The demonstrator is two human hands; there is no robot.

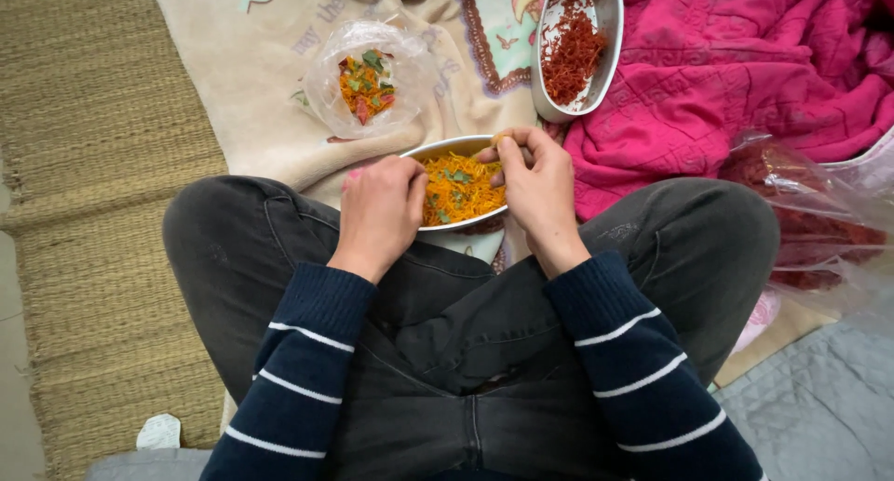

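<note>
Head view: the person sits cross-legged in dark jeans on a beige blanket (251,90), with a woven straw mat (84,211) on their left. A small metal bowl (445,149) rests between the knees, holding orange strands mixed with green bits (461,190).

The left hand (380,211) is curled at the bowl's near left rim, fingers bent inward; whether it pinches a strand or only steadies the bowl cannot be told. The right hand (535,188) sits at the right rim, thumb and forefinger pinched together on what looks like a small pale-orange piece at the fingertips.

Just beyond the bowl lies an open clear plastic bag (368,81) with a little heap of orange, red and green scraps. Farther right stands an oval metal tray (610,15) of dark red threads, beside a pink quilt (736,71). A larger plastic bag of red threads (810,220) lies by the right knee.

The step in hand appears to be sorting: picking pieces out of the orange mix. The next move would call for a fine pinch and a short, steady carry without tipping the bowl.
</note>
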